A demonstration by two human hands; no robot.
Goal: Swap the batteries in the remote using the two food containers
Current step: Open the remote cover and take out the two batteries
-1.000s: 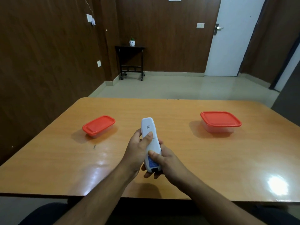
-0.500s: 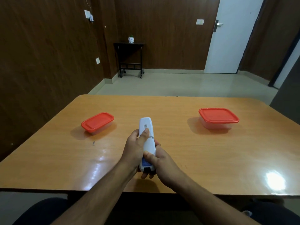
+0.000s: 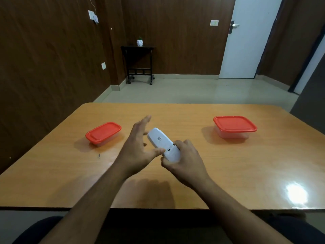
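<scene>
A white remote (image 3: 162, 142) is held back side up above the middle of the wooden table (image 3: 193, 182), tilted with its far end to the left. My right hand (image 3: 182, 161) grips its near end. My left hand (image 3: 139, 148) has straight, spread fingers beside the remote, and its thumb tip touches the remote's left edge. Two clear food containers with red lids stand closed on the table: a smaller one (image 3: 103, 133) at the left, a larger one (image 3: 234, 125) at the right. No batteries are visible.
A small dark speck (image 3: 99, 155) lies on the table near the left container. Beyond the table lie bare floor, a dark side table (image 3: 139, 64) with a small white pot, and a white door (image 3: 249, 37).
My left hand has let go of the remote and spread its fingers, only the thumb still touching. The right hand has turned the remote so that its far end points left.
</scene>
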